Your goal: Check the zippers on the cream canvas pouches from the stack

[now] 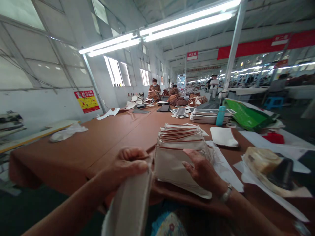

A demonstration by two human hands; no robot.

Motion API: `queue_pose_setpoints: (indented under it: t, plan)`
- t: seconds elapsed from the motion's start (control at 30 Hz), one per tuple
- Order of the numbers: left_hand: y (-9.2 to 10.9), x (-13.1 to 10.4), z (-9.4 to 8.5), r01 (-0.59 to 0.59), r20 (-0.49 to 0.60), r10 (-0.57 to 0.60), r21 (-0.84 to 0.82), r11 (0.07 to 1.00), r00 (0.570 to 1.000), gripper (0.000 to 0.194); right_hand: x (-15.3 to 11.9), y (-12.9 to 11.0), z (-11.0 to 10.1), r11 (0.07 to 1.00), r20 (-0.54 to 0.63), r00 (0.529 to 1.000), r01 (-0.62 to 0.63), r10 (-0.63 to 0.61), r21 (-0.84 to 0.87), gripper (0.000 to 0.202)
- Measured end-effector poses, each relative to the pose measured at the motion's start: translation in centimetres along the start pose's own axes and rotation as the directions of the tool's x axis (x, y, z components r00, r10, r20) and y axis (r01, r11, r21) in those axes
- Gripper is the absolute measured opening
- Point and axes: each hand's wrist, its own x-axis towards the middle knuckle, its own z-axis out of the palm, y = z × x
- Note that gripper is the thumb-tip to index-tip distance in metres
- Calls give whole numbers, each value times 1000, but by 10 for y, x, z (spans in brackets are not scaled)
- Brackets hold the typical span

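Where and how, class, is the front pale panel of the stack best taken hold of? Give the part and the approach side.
Probably pinch the front pale panel by its near edge, coming from the wearer's side with the right hand: that edge faces the wearer, uncovered, while the rest of the stack crowds behind it.

Cannot see the lower end of the pale piece (133, 203) in the left hand (130, 164), cut off by the bottom edge. Cannot count the layers in the pale stack (180, 141), partly hidden behind its front panel (171, 167) and the right hand (204, 170). Cannot read the small print on the poster (87, 101). Cannot identify the machine (11, 123), cut by the left edge.
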Motion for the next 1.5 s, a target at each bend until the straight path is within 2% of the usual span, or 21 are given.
queue_pose_setpoints:
  t: [0.03, 0.07, 0.1, 0.13, 0.17, 0.2, 0.23, 0.3, 0.37, 0.43, 0.53, 0.6, 0.7, 0.8, 0.9, 1.07, 1.17, 1.27, 1.37, 1.43, 1.5]
  plan:
    - [-6, 6, 16, 18, 69, -15, -34, 999, 997, 43, -15, -14, -14, 994, 12, 999, 45, -47, 99, 42]
    - [-12, 13, 32, 27, 140, -21, -42, 999, 990, 43, -30, -26, -25, 905, 52, 995, 57, -87, 422, 39]
    - [-18, 20, 47, 23, 204, -19, -20, 1000, 979, 41, -46, -36, -35, 758, 78, 992, 26, -101, 652, 37]
    - [-23, 28, 61, 1, 253, -8, 25, 1000, 967, 38, -61, -43, -41, 614, 107, 988, -17, -110, 789, 35]
    - [-28, 35, 73, -35, 294, 13, 70, 997, 956, 37, -74, -46, -45, 488, 127, 987, -63, -100, 871, 32]
    - [-33, 42, 83, -82, 329, 41, 111, 990, 943, 35, -85, -46, -46, 415, 133, 988, -91, -74, 905, 29]
    - [-37, 49, 91, -138, 354, 78, 148, 979, 932, 34, -94, -42, -45, 387, 132, 991, -110, -31, 915, 26]
    - [-43, 62, 104, -256, 388, 157, 219, 942, 908, 33, -106, -30, -40, 410, 101, 992, -124, 78, 904, 21]
    - [-47, 74, 113, -356, 414, 221, 282, 891, 883, 32, -112, -15, -37, 499, 57, 985, -131, 160, 857, 21]
    - [-48, 83, 121, -394, 426, 238, 326, 860, 873, 33, -115, -4, -37, 630, -17, 980, -115, 199, 768, 20]
    - [-50, 94, 129, -386, 394, 234, 370, 845, 889, 28, -114, 5, -43, 791, -133, 968, -88, 210, 606, 17]
    - [-51, 101, 132, -384, 376, 235, 396, 834, 897, 22, -112, 9, -48, 829, -174, 964, -75, 203, 554, 16]
    - [-53, 112, 132, -421, 409, 244, 430, 799, 880, 24, -108, 15, -53, 844, -182, 967, -57, 180, 533, 17]
    - [-59, 121, 134, -443, 432, 240, 463, 768, 869, 30, -104, 25, -55, 839, -119, 969, -124, 218, 530, 25]
    - [-73, 126, 140, -428, 402, 243, 477, 767, 883, 32, -99, 34, -55, 741, 40, 961, -238, 274, 628, 32]
    - [-93, 132, 154, -379, 377, 215, 444, 812, 901, 30, -95, 45, -55, 433, 312, 920, -387, 237, 814, 33]
    - [-90, 138, 152, -362, 431, 188, 365, 858, 882, 33, -96, 51, -54, 222, 377, 893, -431, 246, 875, 30]
    - [-86, 144, 146, -375, 436, 229, 288, 881, 871, 26, -98, 57, -50, 57, 411, 860, -447, 303, 893, 28]
    - [-90, 148, 142, -468, 406, 339, 278, 839, 849, 9, -99, 64, -45, 25, 421, 841, -455, 339, 890, 27]
    - [-95, 150, 143, -547, 411, 410, 305, 779, 814, 3, -101, 66, -44, 61, 412, 843, -458, 346, 887, 28]
    - [-100, 152, 145, -602, 437, 445, 341, 722, 781, 7, -101, 68, -44, 100, 410, 844, -468, 346, 878, 29]
